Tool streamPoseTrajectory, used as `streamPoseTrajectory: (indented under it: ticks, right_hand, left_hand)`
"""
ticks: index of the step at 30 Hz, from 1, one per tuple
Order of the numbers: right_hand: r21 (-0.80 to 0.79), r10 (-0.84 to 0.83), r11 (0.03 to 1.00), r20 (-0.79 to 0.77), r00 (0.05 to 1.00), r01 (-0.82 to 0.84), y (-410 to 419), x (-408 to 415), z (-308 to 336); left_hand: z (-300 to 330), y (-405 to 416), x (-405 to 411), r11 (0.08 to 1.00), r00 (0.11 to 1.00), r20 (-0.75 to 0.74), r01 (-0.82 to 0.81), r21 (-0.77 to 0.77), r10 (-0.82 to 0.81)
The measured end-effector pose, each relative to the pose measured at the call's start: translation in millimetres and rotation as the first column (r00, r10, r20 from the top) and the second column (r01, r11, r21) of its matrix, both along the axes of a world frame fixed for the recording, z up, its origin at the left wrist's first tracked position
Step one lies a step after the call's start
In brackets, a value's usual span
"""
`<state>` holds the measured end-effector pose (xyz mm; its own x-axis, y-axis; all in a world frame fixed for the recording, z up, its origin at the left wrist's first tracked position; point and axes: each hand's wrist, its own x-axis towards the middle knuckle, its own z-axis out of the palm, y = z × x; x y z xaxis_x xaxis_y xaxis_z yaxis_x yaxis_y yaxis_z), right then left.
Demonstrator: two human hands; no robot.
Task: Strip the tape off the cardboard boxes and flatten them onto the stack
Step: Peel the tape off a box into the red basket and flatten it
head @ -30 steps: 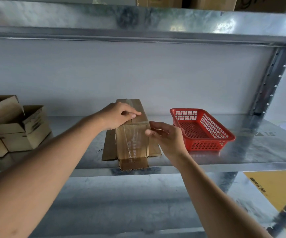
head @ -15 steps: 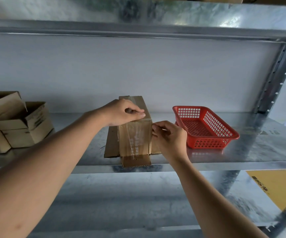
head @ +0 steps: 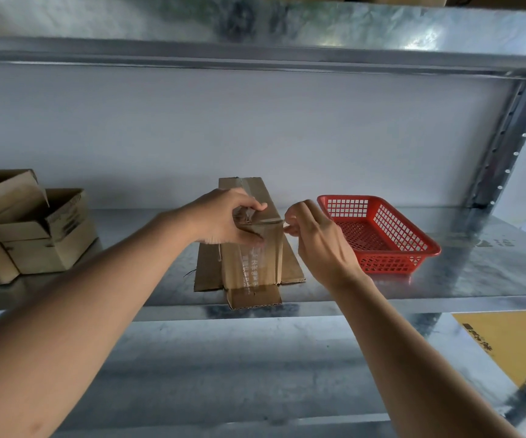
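Right hand (head: pixel 317 240): thumb and forefinger pinched on the free end of a strip of clear tape (head: pixel 269 220), just off the right top edge of the cardboard box (head: pixel 252 248). The strip runs taut and near level from the pinch leftward across the box's top front edge. Remaining fingers loosely curled below the pinch.

Left hand (head: pixel 226 218): curled over the top front left corner of the same box, thumb laid across the top toward the tape line, fingers wrapped down the front face; it grips the box.

Box: narrow, long, standing on a flattened cardboard sheet (head: pixel 291 268) near the front lip of the metal shelf (head: pixel 476 279). Its length runs back toward the pale wall. More clear tape with faint white print runs down the front face onto a small bottom flap (head: pixel 253 297) that juts over the shelf edge. Whether the sheet is one piece or several, cannot tell.

Right of the box, near but apart: red plastic basket (head: pixel 397 254) with perforated walls, on the same shelf.

Far left of the shelf, well apart: cluster of open cardboard boxes (head: pixel 34 235), flaps up.

Lower right: yellow carton (head: pixel 501 339) with dark print, below shelf level.
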<state>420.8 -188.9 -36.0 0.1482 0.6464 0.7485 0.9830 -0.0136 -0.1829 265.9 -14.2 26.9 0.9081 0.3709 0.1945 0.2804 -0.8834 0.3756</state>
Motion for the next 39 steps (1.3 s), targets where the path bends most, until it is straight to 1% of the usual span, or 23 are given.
streamPoseTrajectory:
  ticks: [4,5,6,8,9,11,15,18,20,21,22,23,25,27,28,29,30,31,32,33,35,37,39]
  right_hand:
    - [0.142,0.04,0.99,-0.11,0.993,-0.024,-2,-4,14]
    - [0.168,0.065,0.985,-0.172,0.983,-0.036,-3,-5,17]
    - [0.171,0.097,0.984,-0.268,0.959,-0.051,-5,-6,19]
    - [0.129,0.146,0.987,-0.471,0.87,-0.096,-7,-8,22]
    - [0.094,0.14,0.99,-0.519,0.843,-0.106,-7,-8,25]
    - [0.03,0.075,0.997,-0.491,0.868,-0.07,-6,-9,29]
    - [0.045,0.02,0.999,-0.327,0.945,-0.006,-5,-16,37]
    - [0.112,0.035,0.994,-0.204,0.978,-0.013,-7,-23,37]
    - [0.141,0.072,0.988,-0.109,0.991,-0.056,-8,-32,37]
    - [0.172,0.105,0.981,-0.102,0.989,-0.087,-8,-36,38]
    - [0.207,0.139,0.972,-0.136,0.981,-0.109,-8,-39,39]
    - [0.23,0.167,0.966,-0.211,0.963,-0.117,-8,-39,40]
    - [0.235,0.179,0.968,-0.424,0.888,-0.083,-10,-34,35]
    - [0.243,0.165,0.97,-0.601,0.782,-0.017,-14,-28,24]
    - [0.252,0.175,0.968,-0.68,0.712,0.002,-15,-26,17]
    - [0.26,0.191,0.965,-0.745,0.639,0.014,-16,-26,11]
    - [0.267,0.204,0.963,-0.783,0.587,0.021,-17,-27,8]
    - [0.271,0.205,0.962,-0.791,0.576,0.029,-16,-28,6]
    - [0.263,0.19,0.964,-0.774,0.604,0.033,-15,-29,6]
    - [0.238,0.16,0.971,-0.739,0.654,0.032,-14,-30,8]
    - [0.166,0.104,0.986,-0.665,0.74,0.01,-15,-34,16]
    - [0.103,0.078,0.995,-0.63,0.772,-0.016,-16,-39,20]
    - [0.064,0.038,0.998,-0.536,0.844,-0.005,-14,-40,19]
  left_hand:
    - [1,-3,2,1.0,1.0,0.005,-0.011,0.025,0.011]
    - [0,-4,2,0.999,1.0,0.01,-0.015,0.028,0.015]
    - [0,-4,1,0.999,1.0,0.011,-0.018,0.034,0.018]
    - [-1,-4,2,0.999,1.0,0.007,-0.012,0.046,0.012]
    - [-2,-4,2,0.999,1.0,0.008,-0.005,0.052,0.004]
    - [-3,-4,2,0.998,1.0,0.002,0.001,0.066,-0.001]
    - [-5,-9,0,0.993,0.999,-0.05,-0.008,0.12,0.014]
    - [-6,-14,2,0.99,0.997,-0.071,-0.027,0.135,0.037]
    - [-8,-16,5,0.986,0.996,-0.081,-0.029,0.163,0.042]
    - [-8,-17,6,0.983,0.996,-0.075,-0.028,0.182,0.043]
    - [-9,-19,8,0.98,0.997,-0.067,-0.029,0.199,0.043]
    - [-9,-21,9,0.977,0.997,-0.06,-0.032,0.211,0.046]
    - [-11,-22,11,0.976,0.997,-0.063,-0.032,0.217,0.047]
    - [-12,-19,6,0.986,0.997,-0.078,-0.005,0.168,0.018]
    - [-11,-17,1,0.992,0.997,-0.077,0.027,0.124,-0.017]
    - [-10,-13,-4,0.995,0.996,-0.065,0.07,0.066,-0.066]
    - [-8,-11,-10,0.994,0.993,-0.053,0.11,0.007,-0.11]
    - [-7,-9,-15,0.991,0.99,-0.047,0.131,-0.035,-0.133]
    - [-6,-7,-19,0.989,0.989,-0.045,0.137,-0.051,-0.139]
    - [-6,-6,-22,0.99,0.99,-0.041,0.132,-0.048,-0.134]
    - [-8,-5,-22,0.993,0.993,-0.021,0.117,-0.019,-0.117]
    - [-12,-6,-21,0.994,0.995,-0.007,0.101,0.03,-0.101]
    - [-15,-7,-20,0.993,0.996,0.009,0.085,0.082,-0.086]
